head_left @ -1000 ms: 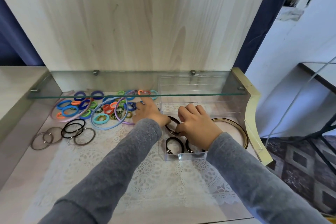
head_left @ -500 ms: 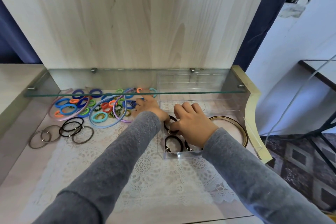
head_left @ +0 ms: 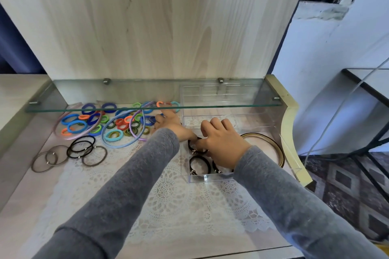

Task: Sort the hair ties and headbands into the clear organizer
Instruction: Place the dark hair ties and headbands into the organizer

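Note:
My right hand (head_left: 221, 143) is inside the clear organizer (head_left: 210, 178), with thumb and fingers pinched on a black hair tie (head_left: 193, 147). Two more black ties (head_left: 200, 166) lie in the front compartment. My left hand (head_left: 170, 125) reaches across to the right edge of the pile of colourful hair ties (head_left: 109, 126), fingertips curled on it beside a blue tie; I cannot see whether it grips one. Pink (head_left: 63, 133), blue (head_left: 117, 144) and purple (head_left: 134, 134) headbands loop around the pile.
A glass shelf (head_left: 147, 107) hangs low over the pile and the organizer's back. Thin black ties (head_left: 82, 147) and brown ties (head_left: 46, 160) lie at the left on the lace mat. A brown headband (head_left: 271, 143) sits right of my right hand.
Both hands have stayed nearly in place. The right hand keeps its pinch on the black tie and the left hand stays at the pile's edge.

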